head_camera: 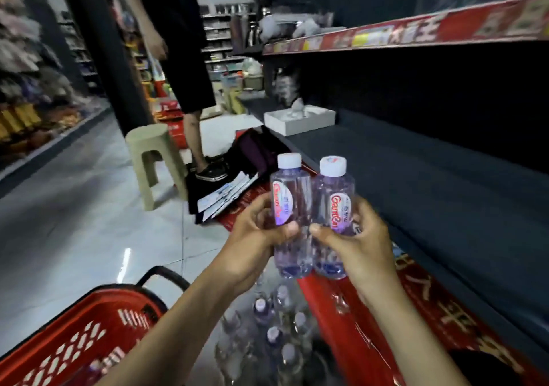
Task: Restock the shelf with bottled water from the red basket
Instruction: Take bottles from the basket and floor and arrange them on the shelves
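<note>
The dark lower shelf (430, 177) fills the right side and runs away from the camera. Its board is bare in the near part, and a red strip with pale characters (445, 311) runs along its front edge. Above it, an upper shelf (401, 33) has a red and yellow price strip. The pale glossy floor (74, 222) spreads to the left.

The red basket (83, 335) sits at the lower left, its mesh wall toward the camera and its black handle (166, 274) raised. Just right of that wall, between it and the shelf's red strip, stands a cluster of capped bottles (273, 335). Blur hides whether they are inside the basket.

Another person (181, 43) in dark clothes stands further down the aisle beside a beige plastic stool (151, 159). A white open box (300, 119) rests on the far part of the lower shelf.

Both hands are raised in the middle, above the cluster and just left of the shelf's front edge. The left hand (255, 231) curls its fingers and thumb around the lower half of one water bottle (289, 216). The right hand (361, 246) grips the second water bottle (335, 210) the same way.

The two bottles stand upright and touch side by side, each with a white cap and a red-lettered label facing the camera. Neither bottle is on the shelf.
</note>
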Motion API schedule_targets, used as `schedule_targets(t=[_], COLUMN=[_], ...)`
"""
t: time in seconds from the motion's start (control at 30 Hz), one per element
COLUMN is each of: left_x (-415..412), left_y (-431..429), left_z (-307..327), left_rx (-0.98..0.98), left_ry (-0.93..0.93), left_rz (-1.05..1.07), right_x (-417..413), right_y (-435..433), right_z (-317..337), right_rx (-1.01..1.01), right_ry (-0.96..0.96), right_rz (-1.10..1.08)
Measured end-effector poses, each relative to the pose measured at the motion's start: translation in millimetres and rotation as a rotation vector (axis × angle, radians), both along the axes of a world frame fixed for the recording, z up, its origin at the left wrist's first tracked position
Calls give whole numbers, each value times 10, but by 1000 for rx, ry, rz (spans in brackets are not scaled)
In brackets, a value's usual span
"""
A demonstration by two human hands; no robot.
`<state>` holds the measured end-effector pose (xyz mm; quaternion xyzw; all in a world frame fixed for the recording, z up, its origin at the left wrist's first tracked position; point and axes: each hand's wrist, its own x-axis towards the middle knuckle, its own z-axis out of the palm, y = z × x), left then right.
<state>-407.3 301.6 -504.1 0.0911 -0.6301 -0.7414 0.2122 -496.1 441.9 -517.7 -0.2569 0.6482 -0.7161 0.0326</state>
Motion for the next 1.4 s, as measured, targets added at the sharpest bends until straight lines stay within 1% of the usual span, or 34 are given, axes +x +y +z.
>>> schedule_targets(t=[0.2,0.33,0.4,0.57,0.7,0.77,0.9,1.07,1.17,1.27,1.4], left_x=[-843,-1406,-1579,-1896,-2113,-2170,-2206,-2181,-2125,-2130,-2146], left_y=[340,709,882,1246,1503,1557,1530,1442,1441,1467,1500], left_z=[64,-104,-234,-442,-526,-547,-545,-541,-568,-581,-597], left_rx=[11,17,30,62,13,5,-25,-213,-307,-313,-307], left_ry=[21,46,45,41,76,78,68,28,-11,-15,-20], left_rz=[-153,-255,-315,-424,-481,-511,-564,-589,-562,-553,-552], right_x=[-342,-456,-552,-761,-839,-843,-779,-562,-524,-546,-584], right_y=[480,830,1005,1314,1421,1412,1358,1351,1389,1400,1344], right_z=[84,75,-11,-211,-257,-289,-331,-380,-464,-532,-601], right_rx=[125,223,247,248,185,201,282,421,476,517,558], right_ry=[56,133,99,14,-26,-48,-1,35,22,-36,-15], right_rz=[-364,-599,-683,-806,-866,-887,-913,-873,-853,-867,-976])
